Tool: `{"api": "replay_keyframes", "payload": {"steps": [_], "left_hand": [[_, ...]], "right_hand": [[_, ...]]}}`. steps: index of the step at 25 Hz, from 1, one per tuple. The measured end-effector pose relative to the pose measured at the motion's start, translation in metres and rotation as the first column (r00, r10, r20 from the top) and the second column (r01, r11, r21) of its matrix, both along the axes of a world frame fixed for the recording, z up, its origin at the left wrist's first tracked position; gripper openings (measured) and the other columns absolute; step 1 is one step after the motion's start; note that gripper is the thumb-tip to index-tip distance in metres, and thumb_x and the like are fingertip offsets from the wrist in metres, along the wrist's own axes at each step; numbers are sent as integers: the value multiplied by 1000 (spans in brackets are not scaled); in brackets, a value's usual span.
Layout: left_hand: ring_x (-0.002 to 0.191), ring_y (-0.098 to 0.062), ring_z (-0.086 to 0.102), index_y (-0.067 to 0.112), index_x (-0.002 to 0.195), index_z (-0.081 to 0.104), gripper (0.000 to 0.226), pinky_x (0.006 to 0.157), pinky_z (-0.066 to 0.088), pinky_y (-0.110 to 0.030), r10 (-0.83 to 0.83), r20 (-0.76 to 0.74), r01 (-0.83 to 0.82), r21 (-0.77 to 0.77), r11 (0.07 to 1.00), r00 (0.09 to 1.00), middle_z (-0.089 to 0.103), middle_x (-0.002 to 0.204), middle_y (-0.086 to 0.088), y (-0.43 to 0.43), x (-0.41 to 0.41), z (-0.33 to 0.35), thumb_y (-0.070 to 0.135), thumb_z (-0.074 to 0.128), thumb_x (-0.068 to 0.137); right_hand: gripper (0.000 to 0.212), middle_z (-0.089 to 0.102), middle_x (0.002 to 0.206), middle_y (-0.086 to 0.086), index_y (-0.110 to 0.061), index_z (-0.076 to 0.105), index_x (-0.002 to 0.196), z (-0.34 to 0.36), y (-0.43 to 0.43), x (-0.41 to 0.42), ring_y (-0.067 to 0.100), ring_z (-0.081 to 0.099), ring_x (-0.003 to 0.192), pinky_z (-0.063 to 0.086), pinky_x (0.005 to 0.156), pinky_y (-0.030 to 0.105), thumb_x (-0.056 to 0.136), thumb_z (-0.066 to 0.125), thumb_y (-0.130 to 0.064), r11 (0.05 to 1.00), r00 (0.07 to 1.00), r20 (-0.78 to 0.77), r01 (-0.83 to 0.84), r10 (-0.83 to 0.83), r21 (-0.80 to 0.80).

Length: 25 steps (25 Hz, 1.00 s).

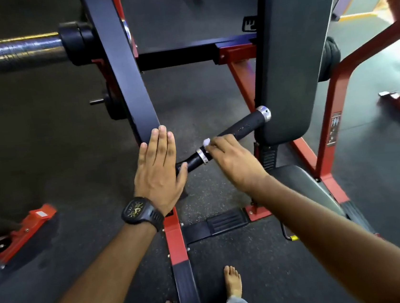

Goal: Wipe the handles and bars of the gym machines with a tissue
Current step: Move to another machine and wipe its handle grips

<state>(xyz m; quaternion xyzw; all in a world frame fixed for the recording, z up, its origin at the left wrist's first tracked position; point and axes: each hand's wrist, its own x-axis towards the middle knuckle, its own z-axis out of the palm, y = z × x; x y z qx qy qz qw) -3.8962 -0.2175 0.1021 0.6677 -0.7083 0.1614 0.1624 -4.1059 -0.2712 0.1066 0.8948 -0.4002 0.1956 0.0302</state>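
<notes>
Tissue (206, 142) pinched in right hand (232, 159) touches black handle (243, 127); left hand (158, 173) rests flat on dark beam (119, 61).

Matt black handle (240, 129) – shiny metal collar (264, 113); crumpled tissue (206, 142).

I see the small white crumpled tissue (206, 142) touching the black handle (242, 128), which slants up to the right, just beside its silver ring (201, 154)
</notes>
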Motion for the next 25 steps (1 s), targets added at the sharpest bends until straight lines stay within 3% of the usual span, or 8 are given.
{"api": "replay_keyframes", "payload": {"steps": [1, 4, 8, 11, 15, 18, 22, 25], "left_hand": [[149, -27, 13, -1, 152, 24, 74, 121, -6, -36, 3, 5, -3, -6, 1000, 1000, 21, 161, -17, -4, 0, 3, 42, 37, 93], [150, -27, 12, 1, 152, 24, 74, 121, -9, -36, 25, -7, -25, -9, 1000, 1000, 19, 161, -16, -11, 0, 6, 43, 36, 93], [150, -27, 11, 1, 153, 23, 75, 122, -8, -36, 11, -25, -11, -15, 1000, 1000, 18, 161, -15, -9, -2, 2, 42, 37, 92], [150, -27, 13, 1, 153, 22, 75, 123, -6, -37, 9, -44, -10, -28, 1000, 999, 18, 161, -15, -9, 0, 2, 40, 38, 91], [150, -26, 12, 2, 153, 21, 75, 122, -6, -36, 3, -46, -5, -32, 999, 999, 17, 162, -13, -9, -2, 2, 39, 38, 90], [150, -26, 12, 2, 153, 22, 74, 122, -7, -35, 13, -49, -14, -34, 999, 999, 18, 161, -13, -10, -1, 3, 38, 38, 90], [150, -24, 11, 2, 152, 24, 74, 122, -6, -35, 4, -43, -5, -22, 1000, 999, 19, 161, -13, -9, -2, 4, 38, 38, 90], [150, -25, 11, 2, 153, 24, 74, 122, -7, -35, 5, -43, -5, -15, 1000, 999, 19, 161, -13, -8, -1, 4, 38, 38, 90]], "right_hand": [[43, 59, 116, 14, -1, 61, 123, 5, -9, -10, 32, 51, 102, 58, 77, 43, 81, 68, 6, 1000, 999, -32, -30, 29, -11], [34, 61, 107, 13, -4, 67, 114, 10, -26, -22, 32, 53, 95, 56, 75, 46, 82, 68, 7, 968, 955, 162, 246, -249, 39], [31, 60, 106, 10, -5, 66, 113, 6, -22, -15, 27, 51, 92, 56, 74, 40, 84, 70, 4, 994, 994, 24, 107, -107, -1], [16, 60, 83, 8, -9, 67, 94, 15, -43, -28, 30, 53, 82, 50, 75, 41, 88, 62, 4, 957, 949, 126, 291, -288, -4], [28, 61, 107, 13, -2, 66, 112, 17, -32, -32, 30, 53, 95, 54, 75, 40, 85, 67, 5, 987, 986, 51, 159, -158, -10], [24, 61, 101, 14, -3, 69, 109, 25, -44, -44, 31, 52, 92, 53, 79, 42, 88, 62, 6, 938, 921, 180, 345, -345, 35], [26, 60, 107, 14, -3, 65, 114, 19, -38, -41, 32, 53, 95, 54, 77, 43, 89, 62, 4, 979, 975, 92, 203, -200, -20], [21, 61, 103, 15, -5, 68, 106, 18, -46, -48, 33, 52, 93, 51, 83, 47, 95, 51, 2, 909, 876, 247, 410, -414, 69]]}}
